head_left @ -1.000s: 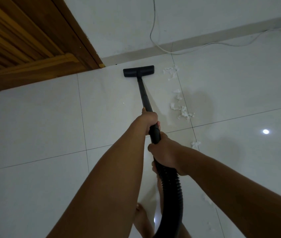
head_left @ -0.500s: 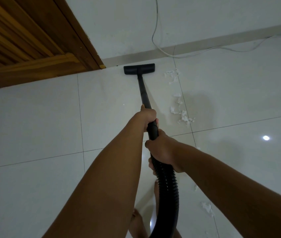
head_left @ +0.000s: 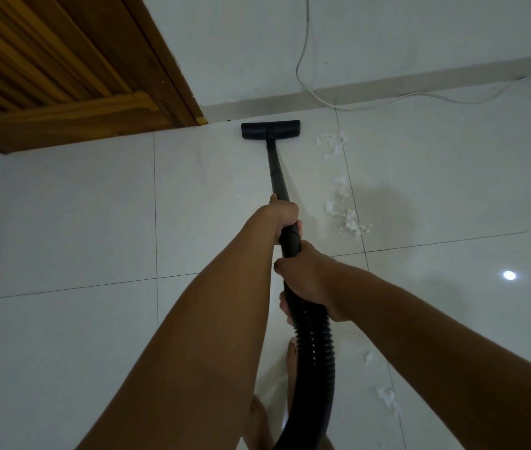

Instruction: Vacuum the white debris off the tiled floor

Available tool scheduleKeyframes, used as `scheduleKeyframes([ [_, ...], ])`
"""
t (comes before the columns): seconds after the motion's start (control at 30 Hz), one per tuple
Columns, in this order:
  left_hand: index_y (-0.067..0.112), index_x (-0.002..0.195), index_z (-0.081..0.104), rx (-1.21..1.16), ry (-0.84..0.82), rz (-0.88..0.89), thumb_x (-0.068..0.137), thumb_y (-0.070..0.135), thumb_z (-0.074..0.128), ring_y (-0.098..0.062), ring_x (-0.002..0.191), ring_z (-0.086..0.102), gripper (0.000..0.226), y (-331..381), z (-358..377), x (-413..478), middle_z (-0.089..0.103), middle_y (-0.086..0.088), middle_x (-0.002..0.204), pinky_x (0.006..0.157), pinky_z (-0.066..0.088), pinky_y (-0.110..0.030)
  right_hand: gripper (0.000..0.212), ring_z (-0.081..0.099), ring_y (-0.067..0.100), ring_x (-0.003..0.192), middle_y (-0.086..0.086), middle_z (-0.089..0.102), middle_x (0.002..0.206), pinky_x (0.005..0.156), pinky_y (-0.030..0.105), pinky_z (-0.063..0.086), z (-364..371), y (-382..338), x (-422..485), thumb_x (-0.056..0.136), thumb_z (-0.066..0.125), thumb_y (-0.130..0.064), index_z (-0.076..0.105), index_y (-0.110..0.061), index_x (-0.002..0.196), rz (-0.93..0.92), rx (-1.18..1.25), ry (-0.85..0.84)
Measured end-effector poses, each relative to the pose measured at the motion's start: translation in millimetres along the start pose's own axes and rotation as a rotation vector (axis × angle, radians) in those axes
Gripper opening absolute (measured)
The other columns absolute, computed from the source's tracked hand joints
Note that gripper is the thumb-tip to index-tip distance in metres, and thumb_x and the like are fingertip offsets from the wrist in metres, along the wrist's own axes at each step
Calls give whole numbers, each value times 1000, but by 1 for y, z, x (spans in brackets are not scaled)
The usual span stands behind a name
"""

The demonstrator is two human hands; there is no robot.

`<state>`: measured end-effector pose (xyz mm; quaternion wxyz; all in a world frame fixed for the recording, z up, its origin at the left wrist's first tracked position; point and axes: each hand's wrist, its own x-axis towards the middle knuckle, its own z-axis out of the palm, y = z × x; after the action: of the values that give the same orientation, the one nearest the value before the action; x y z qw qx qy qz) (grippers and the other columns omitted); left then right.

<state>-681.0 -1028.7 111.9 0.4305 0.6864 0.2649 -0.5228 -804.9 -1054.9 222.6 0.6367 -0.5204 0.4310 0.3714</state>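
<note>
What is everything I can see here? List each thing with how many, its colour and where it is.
vacuum head: one, black, on the floor against the baseboard, near the door frame.
vacuum tube: one, black, running from the head back to the hands.
hose: one, black, ribbed, hanging below the hands.
white debris: several scattered scraps, white, right of the tube along a tile joint; a few more lower right.
cable: one, white, down the wall and along the floor.
door: one, brown wood, upper left.
tiled floor: pale tiles.
feet: two, bare, at the bottom.
left hand: gripping the tube.
right hand: gripping where tube meets hose.
</note>
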Motion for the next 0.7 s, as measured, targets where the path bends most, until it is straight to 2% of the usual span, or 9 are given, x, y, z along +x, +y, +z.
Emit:
scheduleKeyframes([
  [0.3, 37, 156, 26, -2, -19, -47, 105, 8, 40, -12, 57, 48, 60, -57, 2, -47, 53, -10, 82, 42, 46, -21, 51, 60, 22, 49, 13, 63, 64, 54, 36, 57, 20, 51, -44, 101, 50, -12, 30, -30, 145, 35, -24, -2],
  [0.5, 38, 159, 17, 21, -38, -31, 106, 8, 38, -12, 57, 46, 64, -112, 8, -81, 51, -10, 83, 42, 46, -20, 45, 56, 14, 33, 12, 60, 70, 38, 22, 48, 40, 101, -72, 103, 51, -13, 34, -23, 143, 53, -75, 47],
  [0.7, 36, 160, 15, 60, -43, -37, 106, 8, 39, -11, 56, 46, 65, -174, 12, -117, 51, -10, 83, 36, 44, -16, 47, 57, 17, 38, 12, 61, 65, 42, 26, 51, 61, 158, -107, 102, 48, -12, 32, -23, 145, 74, -70, 23],
])
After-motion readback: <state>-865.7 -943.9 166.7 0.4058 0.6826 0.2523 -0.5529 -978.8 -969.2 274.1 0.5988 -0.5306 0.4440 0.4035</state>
